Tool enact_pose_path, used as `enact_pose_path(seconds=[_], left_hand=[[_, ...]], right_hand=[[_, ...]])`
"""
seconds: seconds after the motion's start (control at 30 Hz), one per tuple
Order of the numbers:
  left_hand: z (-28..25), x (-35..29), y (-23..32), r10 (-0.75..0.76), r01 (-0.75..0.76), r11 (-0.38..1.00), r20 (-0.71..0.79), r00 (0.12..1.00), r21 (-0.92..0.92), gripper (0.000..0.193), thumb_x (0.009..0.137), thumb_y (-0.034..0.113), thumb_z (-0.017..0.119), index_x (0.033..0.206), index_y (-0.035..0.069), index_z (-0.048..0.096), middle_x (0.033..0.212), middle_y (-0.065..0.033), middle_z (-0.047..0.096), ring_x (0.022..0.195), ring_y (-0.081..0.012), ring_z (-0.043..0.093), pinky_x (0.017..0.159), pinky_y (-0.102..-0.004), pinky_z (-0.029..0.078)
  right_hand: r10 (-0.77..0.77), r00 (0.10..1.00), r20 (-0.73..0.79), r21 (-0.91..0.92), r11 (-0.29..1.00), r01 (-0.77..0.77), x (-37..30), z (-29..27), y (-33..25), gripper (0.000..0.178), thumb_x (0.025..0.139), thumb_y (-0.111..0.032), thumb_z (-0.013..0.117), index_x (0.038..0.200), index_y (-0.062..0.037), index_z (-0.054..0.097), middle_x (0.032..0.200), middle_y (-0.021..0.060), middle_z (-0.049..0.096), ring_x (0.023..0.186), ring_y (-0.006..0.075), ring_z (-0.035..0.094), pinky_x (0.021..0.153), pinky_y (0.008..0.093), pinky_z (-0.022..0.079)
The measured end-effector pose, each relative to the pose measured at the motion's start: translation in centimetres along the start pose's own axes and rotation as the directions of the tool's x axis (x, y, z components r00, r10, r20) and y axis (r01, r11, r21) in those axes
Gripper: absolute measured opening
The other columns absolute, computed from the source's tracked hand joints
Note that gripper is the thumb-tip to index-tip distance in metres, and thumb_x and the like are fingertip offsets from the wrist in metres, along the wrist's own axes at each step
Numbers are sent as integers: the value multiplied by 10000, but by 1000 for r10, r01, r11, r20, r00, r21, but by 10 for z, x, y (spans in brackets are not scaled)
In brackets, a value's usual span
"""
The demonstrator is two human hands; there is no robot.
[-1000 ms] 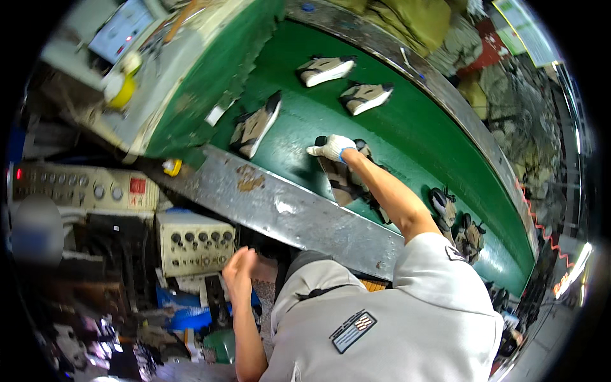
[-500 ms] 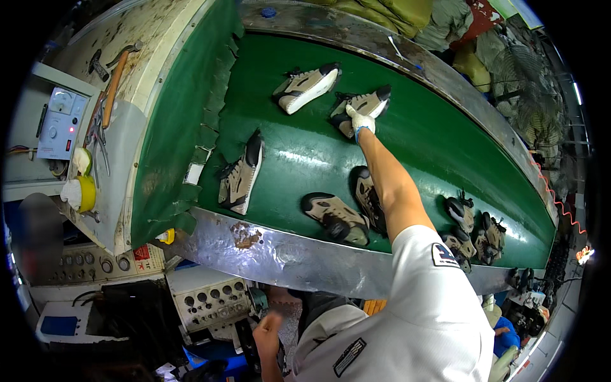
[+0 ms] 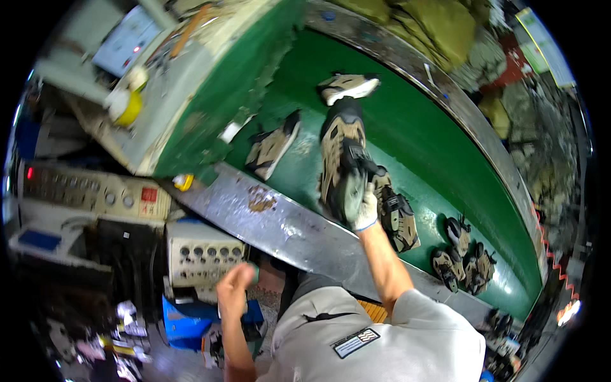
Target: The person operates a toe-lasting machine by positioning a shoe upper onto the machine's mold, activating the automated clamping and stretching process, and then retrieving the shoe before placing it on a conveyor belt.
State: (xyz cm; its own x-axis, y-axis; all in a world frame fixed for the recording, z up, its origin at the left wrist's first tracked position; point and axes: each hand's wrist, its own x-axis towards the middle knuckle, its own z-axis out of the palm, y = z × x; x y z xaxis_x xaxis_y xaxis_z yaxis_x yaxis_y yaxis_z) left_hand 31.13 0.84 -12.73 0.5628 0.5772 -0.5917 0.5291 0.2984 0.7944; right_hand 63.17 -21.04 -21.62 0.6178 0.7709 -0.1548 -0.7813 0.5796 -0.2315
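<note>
My right hand (image 3: 366,209), in a white glove, grips a beige and black shoe (image 3: 341,137) at its near end and lifts it above the green conveyor belt. Close to the glove, a dull green piece (image 3: 351,194) shows in the shoe. Just right of that hand, beige and black shoes (image 3: 401,223) lie on the belt. A white-soled shoe (image 3: 349,86) lies beyond the held one, and a similar shoe (image 3: 273,145) rests to the left. My bare left hand (image 3: 233,286) hangs over the floor near a control panel; motion blurs its fingers.
A metal ledge (image 3: 293,219) borders the green belt (image 3: 414,127) on my side. Several more shoes (image 3: 471,267) sit farther right. Left stand a control panel (image 3: 207,258) with knobs and a bench with a yellow tape roll (image 3: 129,109). Stuffed sacks (image 3: 439,32) lie behind.
My right hand has lifted a shoe from the far side of the belt and drawn it toward me. The view has turned, and my left hand has risen slightly.
</note>
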Motion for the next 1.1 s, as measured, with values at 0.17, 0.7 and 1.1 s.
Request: enact_pose_path(seconds=[0.17, 0.7, 1.1], left_hand=[[-35, -10, 68, 177, -168, 972, 39, 983, -167, 470, 986, 275, 662, 1317, -53, 598, 1175, -159, 706, 1030, -199, 687, 896, -317, 534], [-282, -141, -54, -57, -341, 803, -631, 773, -490, 231, 882, 149, 784, 995, -39, 710, 823, -59, 705, 662, -145, 671, 633, -293, 595], [-343, -174, -122, -184, -687, 567, -883, 431, -454, 434, 833, -91, 662, 1264, -91, 603, 1164, -175, 679, 958, -235, 698, 805, -330, 602]], right_hand=[[351, 933, 83, 131, 924, -360, 0, 82, 115, 552, 922, -273, 690, 1376, -7, 521, 1271, 138, 640, 1097, 259, 648, 941, 428, 548], [795, 602, -73, -574, 460, -678, -43, 234, 427, 512, 970, -172, 653, 1410, 42, 502, 1244, 122, 657, 1046, 195, 674, 913, 326, 574], [821, 571, -4, -635, 439, -636, -62, 259, 564, 604, 956, -192, 670, 1464, 43, 442, 1298, 108, 628, 1110, 163, 633, 943, 293, 522]])
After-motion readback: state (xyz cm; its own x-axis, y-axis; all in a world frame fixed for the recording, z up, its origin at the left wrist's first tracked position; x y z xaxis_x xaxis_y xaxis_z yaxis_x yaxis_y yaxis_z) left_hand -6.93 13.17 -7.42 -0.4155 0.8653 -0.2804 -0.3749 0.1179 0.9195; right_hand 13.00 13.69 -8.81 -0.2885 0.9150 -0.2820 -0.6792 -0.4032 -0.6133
